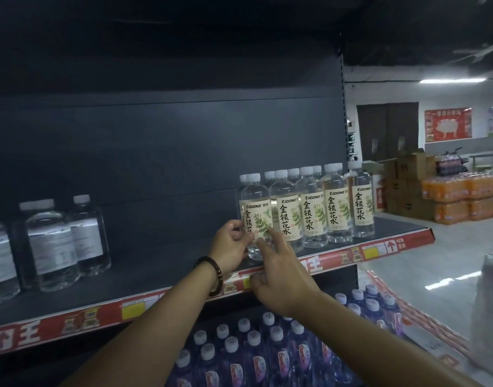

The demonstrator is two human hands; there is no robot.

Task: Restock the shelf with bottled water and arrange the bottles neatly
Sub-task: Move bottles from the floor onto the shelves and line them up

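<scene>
A row of clear water bottles with cream labels (312, 210) stands at the right end of the dark shelf (161, 263). The leftmost bottle (256, 210) of that row stands upright near the shelf's front edge. My left hand (231, 247), with a dark bracelet on the wrist, grips its lower left side. My right hand (279, 272) touches the bottle's lower front with straight fingers; the thumb lies near the red price strip (144, 303).
Three clear bottles with white labels (55, 241) stand at the shelf's left. The shelf's middle holds nothing. Blue-labelled bottles (267, 353) fill the shelf below. Cartons and packs of orange drinks (457, 196) are stacked on the floor at the far right.
</scene>
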